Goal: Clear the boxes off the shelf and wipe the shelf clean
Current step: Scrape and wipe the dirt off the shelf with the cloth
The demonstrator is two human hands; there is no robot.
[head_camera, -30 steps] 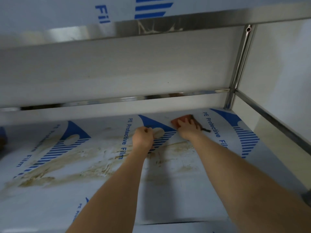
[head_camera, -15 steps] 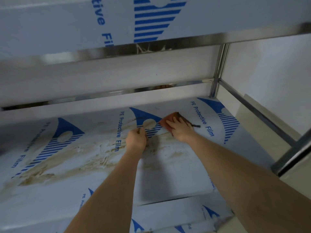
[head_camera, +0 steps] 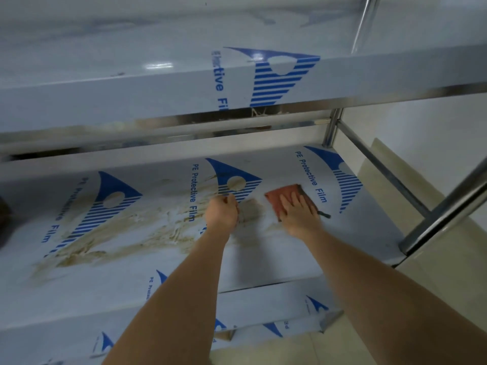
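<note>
The shelf (head_camera: 276,254) is covered in pale grey-white film, on which blue sail-shaped marks, banded with fine horizontal blue stripes and pierced by a white circle, are printed beside blue lettering reading "PE Protective Film". Tan-brown streaks (head_camera: 126,233) are smeared across its left and middle. A rust-red cloth (head_camera: 283,196) with a dark edge is seen on the film. The same blue striped mark and lettering are repeated on the upper shelf (head_camera: 158,98). The posts (head_camera: 330,130) are shown as bright silver metal, and the floor (head_camera: 434,272) as beige.
</note>
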